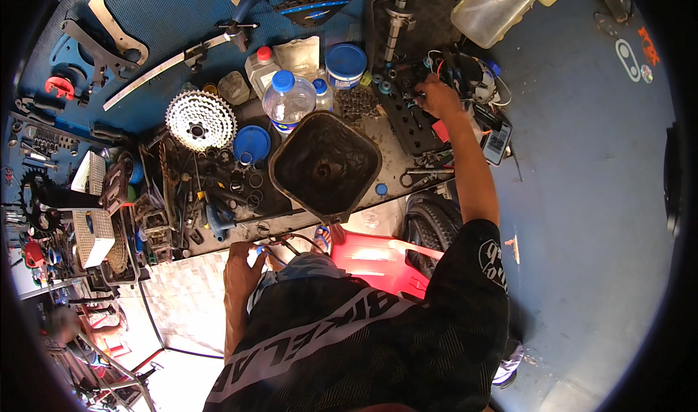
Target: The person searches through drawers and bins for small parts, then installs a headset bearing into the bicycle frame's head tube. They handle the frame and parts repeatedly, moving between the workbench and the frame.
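Lettered black shirt (378,339), right grip (438,97) at black tray (416,140)

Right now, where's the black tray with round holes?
In the head view, the black tray is right of centre on the bench, with the dark square basin to its left and the right hand at its upper right.

The black basin (325,137) blocks the middle of the bench (392,163); the large bottle (289,103) and blue-lidded tub (346,65) bar its far side; a narrow lane runs rightward of it, before the black tray (408,127), a low blue cap (382,189) at the near end; the cassette (200,120) obstructs the left.
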`<state>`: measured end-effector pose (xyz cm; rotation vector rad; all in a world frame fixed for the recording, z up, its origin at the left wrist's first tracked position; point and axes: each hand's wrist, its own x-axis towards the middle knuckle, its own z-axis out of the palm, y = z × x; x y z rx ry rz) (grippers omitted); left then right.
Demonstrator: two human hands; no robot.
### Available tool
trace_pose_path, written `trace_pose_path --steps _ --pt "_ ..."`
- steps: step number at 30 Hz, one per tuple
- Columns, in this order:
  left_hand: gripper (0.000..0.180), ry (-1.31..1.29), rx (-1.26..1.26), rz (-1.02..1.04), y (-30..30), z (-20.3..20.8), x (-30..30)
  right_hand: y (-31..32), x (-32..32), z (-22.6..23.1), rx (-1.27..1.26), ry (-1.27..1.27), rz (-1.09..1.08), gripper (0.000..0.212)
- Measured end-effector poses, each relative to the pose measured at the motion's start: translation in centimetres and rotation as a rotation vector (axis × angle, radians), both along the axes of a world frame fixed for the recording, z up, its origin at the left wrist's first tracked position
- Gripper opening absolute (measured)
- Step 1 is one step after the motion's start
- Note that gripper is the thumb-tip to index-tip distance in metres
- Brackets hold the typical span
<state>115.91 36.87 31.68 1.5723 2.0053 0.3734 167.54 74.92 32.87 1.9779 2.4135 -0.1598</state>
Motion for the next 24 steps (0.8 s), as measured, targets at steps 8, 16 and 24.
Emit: trace_pose_path --steps 8,16,24 --pt "0.037 -0.03 0.005 0.031 -1.0 -0.8 -0.2 0.3 0.0 -0.6 -0.045 -0.076 0.031 0.015" --pt "0.036 -0.031 0.008 0.053 -1.7 -1.3 -0.6 2.2 2.7 -0.3 0.014 0.173 -0.09 0.017" --pt "0.037 -0.045 0.003 -0.029 -1.4 -2.0 -0.2 -0.8 1.9 -0.5 0.109 0.248 -0.101 0.024"
